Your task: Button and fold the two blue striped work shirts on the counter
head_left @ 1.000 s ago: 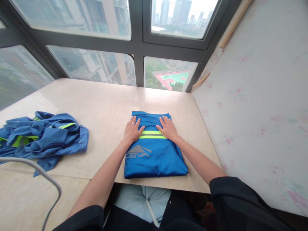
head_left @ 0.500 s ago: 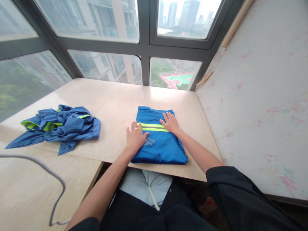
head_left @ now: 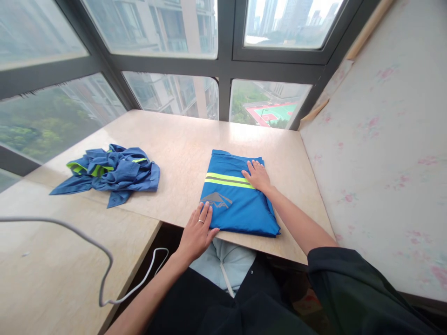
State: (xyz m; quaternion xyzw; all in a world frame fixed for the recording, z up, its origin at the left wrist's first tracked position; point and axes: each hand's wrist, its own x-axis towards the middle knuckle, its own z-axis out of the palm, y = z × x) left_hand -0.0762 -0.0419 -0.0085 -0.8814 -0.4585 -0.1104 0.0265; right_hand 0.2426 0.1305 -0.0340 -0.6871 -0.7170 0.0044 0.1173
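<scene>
A blue garment [head_left: 240, 209], folded into a flat rectangle, lies at the near edge of the board. Two bright yellow-green stripes with a grey band between cross it, and a grey printed logo shows below them. My left hand [head_left: 196, 232] rests at its near left corner, fingers stretched out, a ring on one finger. On the upper right part, by the end of the stripes, my right hand [head_left: 257, 176] lies flat with the fingers spread. Neither hand grips the cloth.
A crumpled blue garment [head_left: 118, 170] with yellow-green trim lies to the left on the pale tabletop [head_left: 181, 135]. A grey cable [head_left: 84, 237] loops over the near left surface. Windows rise behind, and a flowered wall [head_left: 380, 153] borders the right side.
My left hand has slid down the garment's left side to its near corner, uncovering the logo. My right hand stays in place on the cloth. The view has shifted slightly left.
</scene>
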